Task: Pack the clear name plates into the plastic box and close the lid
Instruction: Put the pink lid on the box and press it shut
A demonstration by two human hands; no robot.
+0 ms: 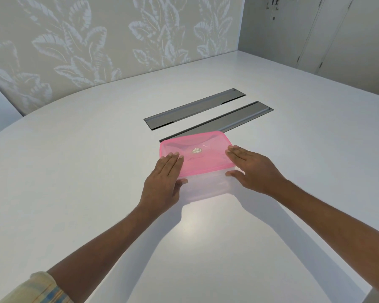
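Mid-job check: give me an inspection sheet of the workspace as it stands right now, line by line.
Surface: white glossy table; far grey hatch and near grey hatch are set flush into it, the near one partly hidden by the box.
Job's things: translucent plastic box with pink lid on top; name plates cannot be made out inside.
Clutter: nothing seen.
Grippers: left hand and right hand lie with straight fingers on the lid, thumbs against the box's near wall.
Cables: nothing seen.
Surroundings: leaf-patterned wall behind; pale cabinet doors at right.
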